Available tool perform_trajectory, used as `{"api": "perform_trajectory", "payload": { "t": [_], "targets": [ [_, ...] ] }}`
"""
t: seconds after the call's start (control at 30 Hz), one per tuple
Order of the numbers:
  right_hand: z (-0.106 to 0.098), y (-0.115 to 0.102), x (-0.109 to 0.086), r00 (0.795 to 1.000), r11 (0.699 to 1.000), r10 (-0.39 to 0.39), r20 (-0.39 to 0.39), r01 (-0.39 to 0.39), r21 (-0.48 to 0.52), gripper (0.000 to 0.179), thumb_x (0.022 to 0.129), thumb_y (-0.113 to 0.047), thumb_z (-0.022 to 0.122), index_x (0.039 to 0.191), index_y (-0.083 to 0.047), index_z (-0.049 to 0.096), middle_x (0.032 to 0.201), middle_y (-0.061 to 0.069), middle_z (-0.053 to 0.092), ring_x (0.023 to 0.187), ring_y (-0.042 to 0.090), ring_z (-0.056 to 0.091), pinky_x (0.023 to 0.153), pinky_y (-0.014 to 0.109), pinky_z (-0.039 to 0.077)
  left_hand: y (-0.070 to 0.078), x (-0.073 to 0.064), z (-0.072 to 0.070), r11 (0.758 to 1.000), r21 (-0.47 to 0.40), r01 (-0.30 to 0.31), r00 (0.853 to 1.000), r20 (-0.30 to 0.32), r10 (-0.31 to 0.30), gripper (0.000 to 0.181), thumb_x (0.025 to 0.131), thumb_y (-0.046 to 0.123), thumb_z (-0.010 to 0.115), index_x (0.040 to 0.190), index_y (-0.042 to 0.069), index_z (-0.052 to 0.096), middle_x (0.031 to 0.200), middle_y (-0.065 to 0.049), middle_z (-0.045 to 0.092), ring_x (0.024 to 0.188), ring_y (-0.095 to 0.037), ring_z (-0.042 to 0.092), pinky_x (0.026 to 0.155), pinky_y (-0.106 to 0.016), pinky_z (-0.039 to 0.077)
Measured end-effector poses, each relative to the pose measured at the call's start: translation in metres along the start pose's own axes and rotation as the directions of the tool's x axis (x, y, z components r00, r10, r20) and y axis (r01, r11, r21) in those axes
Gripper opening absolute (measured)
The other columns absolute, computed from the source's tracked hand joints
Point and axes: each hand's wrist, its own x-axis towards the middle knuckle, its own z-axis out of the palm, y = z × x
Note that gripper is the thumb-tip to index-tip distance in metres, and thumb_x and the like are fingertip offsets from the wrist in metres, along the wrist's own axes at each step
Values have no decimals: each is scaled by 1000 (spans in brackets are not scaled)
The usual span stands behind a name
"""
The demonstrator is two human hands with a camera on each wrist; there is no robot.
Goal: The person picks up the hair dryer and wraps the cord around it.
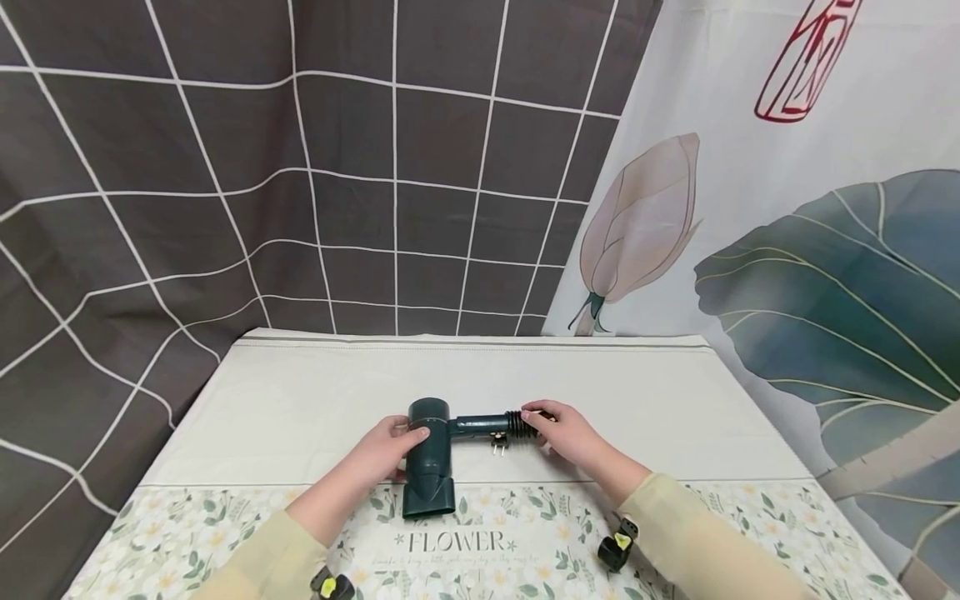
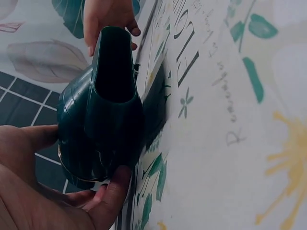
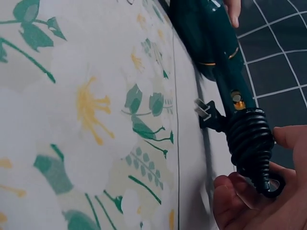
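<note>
A dark green hair dryer [image 1: 430, 454] lies crosswise over the table, nozzle toward me and handle [image 1: 480, 426] pointing right. Its black power cord [image 3: 249, 139] is wound in coils round the handle's end, with the two-pin plug [image 3: 206, 115] sticking out beside it. My left hand [image 1: 388, 450] grips the barrel, thumb on one side and fingers on the other. With thumb and fingers my right hand [image 1: 568, 432] holds the coiled cord at the handle's end. The nozzle opening [image 2: 115, 72] faces the left wrist camera. Whether the dryer touches the table I cannot tell.
Under the dryer is a table [image 1: 337, 375] with a plain white cloth at the back and a floral printed part in front. A dark gridded curtain [image 1: 337, 167] hangs behind, and a white cloth with a flower and leaf print [image 1: 645, 217] at the right.
</note>
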Motion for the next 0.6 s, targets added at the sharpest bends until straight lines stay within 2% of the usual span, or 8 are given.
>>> {"api": "perform_trajectory", "payload": {
  "t": [0.13,0.37,0.6],
  "targets": [
    [-1,0,-2,1000,1000,9,7,-9,8,40,98,-29,61,133,-10,62,105,7,67,76,19,63,59,34,51,-1,0,-1,1000,15,9,1000,-10,-9,81,95,47,62,150,-4,31,138,-29,49,103,-32,65,75,-40,57],
    [0,-1,-2,1000,999,31,2,-31,16,45,97,-32,61,138,-12,57,114,10,65,78,20,64,59,34,52,-1,-2,-3,1000,1,12,1000,-2,-12,82,95,49,59,150,-4,30,134,-29,52,101,-31,66,78,-41,56],
    [-6,-1,-4,998,998,56,-23,-56,25,52,98,-39,59,139,-7,54,111,13,63,80,21,64,59,34,52,-4,-1,-5,1000,15,24,1000,-12,-24,79,97,51,55,150,-2,31,134,-29,53,102,-30,65,78,-41,57]
  ]
}}
